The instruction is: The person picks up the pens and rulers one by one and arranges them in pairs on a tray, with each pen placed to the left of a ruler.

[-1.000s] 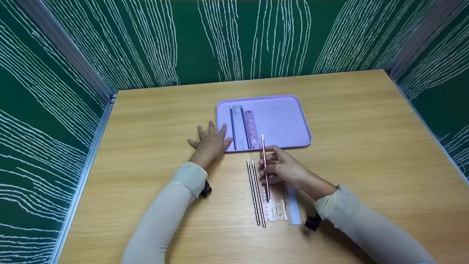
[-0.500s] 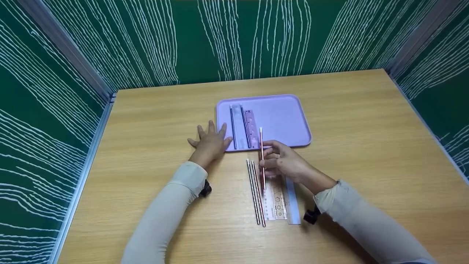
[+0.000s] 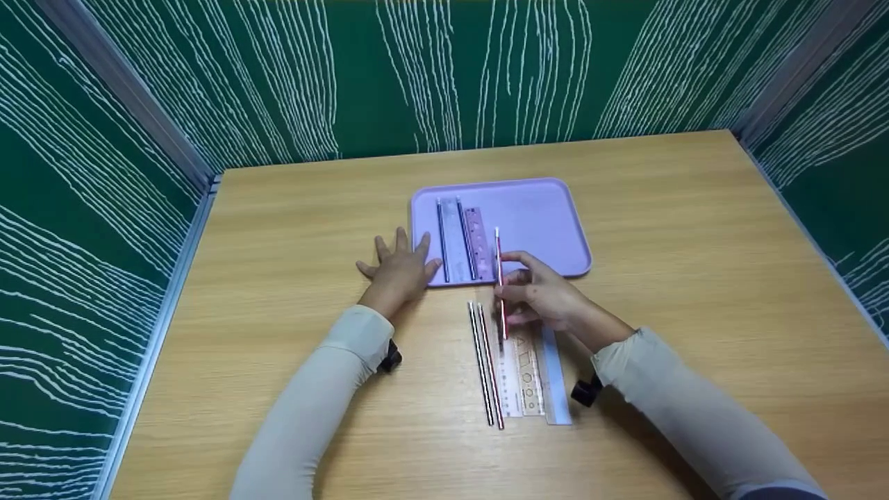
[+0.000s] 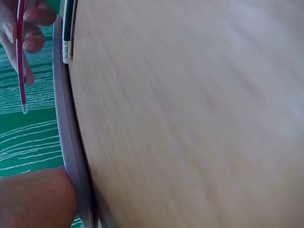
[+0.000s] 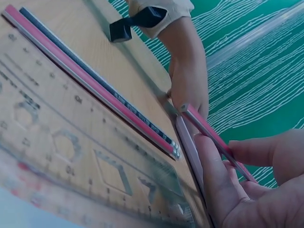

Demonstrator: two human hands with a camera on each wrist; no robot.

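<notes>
Over the front rim of a purple tray (image 3: 535,222), my right hand (image 3: 545,295) pinches a red pencil (image 3: 498,250) between thumb and fingers, its eraser end pointing away from me. In the right wrist view, the held pencil (image 5: 209,130) slants across the fingertips. My left hand (image 3: 397,272) lies with fingers spread at the tray's left front corner, thumb over the rim. On the tray, two dark pencils (image 3: 443,243) flank a clear ruler (image 3: 455,239), with a pink ruler (image 3: 476,243) to their right.
In front of the tray lie a dark pencil (image 3: 479,361) and another red pencil (image 3: 492,375), side by side. To their right are a clear ruler (image 3: 510,389), a stencil ruler (image 3: 530,382) with cut-out shapes and a bluish ruler (image 3: 555,382). Green patterned panels (image 3: 389,83) border the wooden table.
My right hand has carried the red pencil away from me, from above the rulers to the tray's front edge. My left hand has stayed in place.
</notes>
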